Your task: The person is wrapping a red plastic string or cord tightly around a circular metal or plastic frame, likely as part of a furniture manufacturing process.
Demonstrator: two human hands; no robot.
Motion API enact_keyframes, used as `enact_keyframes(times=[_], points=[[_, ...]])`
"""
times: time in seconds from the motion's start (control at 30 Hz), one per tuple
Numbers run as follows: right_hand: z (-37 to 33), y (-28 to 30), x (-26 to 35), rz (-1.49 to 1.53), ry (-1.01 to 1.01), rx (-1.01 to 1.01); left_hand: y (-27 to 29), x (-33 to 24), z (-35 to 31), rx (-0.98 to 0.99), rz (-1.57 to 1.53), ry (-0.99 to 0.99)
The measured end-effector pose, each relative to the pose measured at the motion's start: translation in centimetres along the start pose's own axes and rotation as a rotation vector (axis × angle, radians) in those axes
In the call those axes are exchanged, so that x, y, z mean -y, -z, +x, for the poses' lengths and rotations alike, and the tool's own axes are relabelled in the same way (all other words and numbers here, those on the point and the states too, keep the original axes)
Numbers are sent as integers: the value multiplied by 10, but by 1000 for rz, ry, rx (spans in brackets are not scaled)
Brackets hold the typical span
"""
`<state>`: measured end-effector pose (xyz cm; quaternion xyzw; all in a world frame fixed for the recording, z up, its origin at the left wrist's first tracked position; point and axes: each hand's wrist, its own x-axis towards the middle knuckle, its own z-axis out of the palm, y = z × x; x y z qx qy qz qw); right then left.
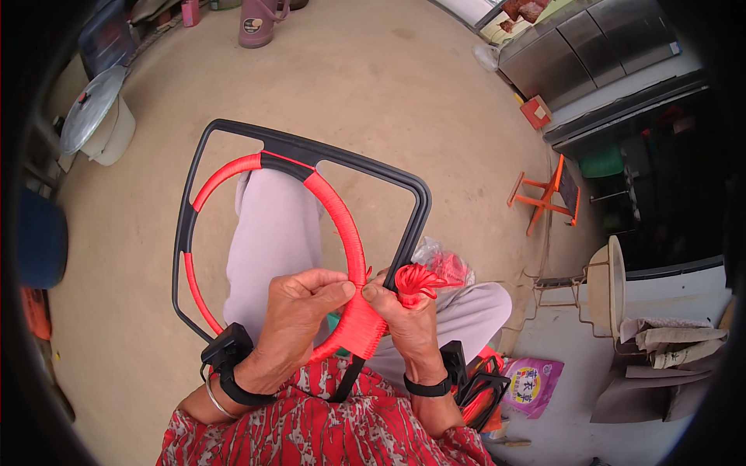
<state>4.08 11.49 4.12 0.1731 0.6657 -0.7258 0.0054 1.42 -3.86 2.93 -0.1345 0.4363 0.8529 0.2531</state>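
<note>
A black rounded-square frame rests across my lap, with a ring inside it. Red cord is wound tightly round much of the ring, and a black stretch shows at its top. My left hand is closed, thumb and forefinger pinched at the ring's wrapped right side. Facing it, my right hand grips the same part, its thumb pressed on the winding. Beside the right hand hangs a looped bundle of red cord. Some of the right fingers are hidden behind the ring and frame.
A clear bag with red cord lies past my right knee. To the right are a purple packet, an orange folding stool and a wire stand. A lidded white bucket stands left; a pink flask is far ahead.
</note>
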Motion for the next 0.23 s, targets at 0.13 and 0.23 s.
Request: enact_keyframes(times=[0.13,0.23], points=[[2,6,-1,-37,-28,43,-2,4,3,15,-1,33],[3,14,1,-119,-30,60,-4,6,7,50,-30,78]])
